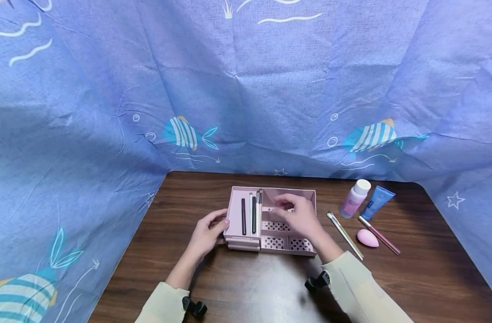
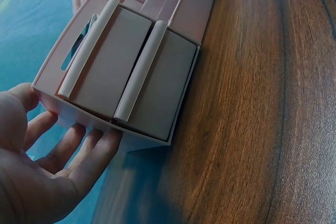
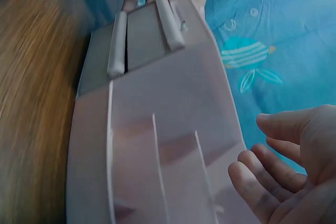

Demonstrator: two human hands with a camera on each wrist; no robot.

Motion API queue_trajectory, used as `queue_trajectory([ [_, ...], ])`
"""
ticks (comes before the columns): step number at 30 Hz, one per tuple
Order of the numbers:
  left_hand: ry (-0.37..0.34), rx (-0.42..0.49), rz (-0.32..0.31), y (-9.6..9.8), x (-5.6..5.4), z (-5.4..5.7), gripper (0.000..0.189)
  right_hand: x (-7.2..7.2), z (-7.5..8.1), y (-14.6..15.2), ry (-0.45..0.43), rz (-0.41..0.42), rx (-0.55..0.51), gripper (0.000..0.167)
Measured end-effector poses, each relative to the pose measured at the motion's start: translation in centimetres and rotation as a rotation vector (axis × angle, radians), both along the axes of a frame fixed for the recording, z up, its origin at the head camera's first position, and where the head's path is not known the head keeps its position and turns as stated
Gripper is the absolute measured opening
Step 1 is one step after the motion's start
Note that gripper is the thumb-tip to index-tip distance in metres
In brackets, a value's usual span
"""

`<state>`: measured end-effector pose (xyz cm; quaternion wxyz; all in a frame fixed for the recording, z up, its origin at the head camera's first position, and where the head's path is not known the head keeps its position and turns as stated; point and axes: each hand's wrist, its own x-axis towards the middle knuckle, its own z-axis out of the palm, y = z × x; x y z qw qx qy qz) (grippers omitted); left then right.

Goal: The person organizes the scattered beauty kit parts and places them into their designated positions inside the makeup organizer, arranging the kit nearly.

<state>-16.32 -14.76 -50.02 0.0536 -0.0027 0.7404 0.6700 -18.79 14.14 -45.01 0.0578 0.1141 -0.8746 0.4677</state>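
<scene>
A pink desk organizer [image 1: 237, 213] stands on the table, with drawers at its front left and divided compartments [image 1: 275, 227] on its right. My left hand [image 1: 205, 233] rests against its left side; in the left wrist view several fingertips [image 2: 107, 140] touch the side wall and the thumb is at the corner. Two black pen-like sticks [image 1: 243, 216] and several makeup brushes [image 1: 259, 211] are in the organizer's left part. Over the right compartments hovers my right hand [image 1: 300, 217], its fingers loosely bent and nothing between them in the right wrist view.
To the organizer's right lie thin brushes [image 1: 344, 235], a pink egg-shaped makeup sponge [image 1: 367, 238] and a dark red brush [image 1: 380, 235]. Behind them are a pink bottle with a white cap [image 1: 354, 199] and a blue tube [image 1: 377, 202]. A blue fish-print cloth [image 1: 246, 112] hangs behind the wooden table [image 1: 181, 193].
</scene>
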Motion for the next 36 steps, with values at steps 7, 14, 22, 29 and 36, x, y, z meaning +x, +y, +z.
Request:
queue_trajectory([
  [7, -0.024, 0.024, -0.001, 0.0, 0.0, 0.1, 0.039, 0.4, -1.3, 3.1, 0.022, -0.058, 0.011, 0.027],
  [14, -0.014, 0.021, -0.005, 0.0, 0.0, 0.1, 0.039, 0.9, -1.7, 6.0, 0.028, -0.128, 0.068, 0.025],
  [22, -0.024, 0.01, 0.0, 0.0, -0.1, 0.0, 0.038, 2.0, -3.0, 8.6, 0.014, -0.176, 0.006, 0.021],
  [29, -0.006, 0.003, -0.004, 0.0, -0.1, 0.0, 0.038, 2.4, -4.5, 10.6, 0.065, -0.237, 0.051, 0.02],
  [36, -0.006, 0.001, -0.003, 0.1, 0.0, -0.1, 0.038, 2.7, -5.8, 12.4, 0.048, -0.277, 0.227, 0.024],
])
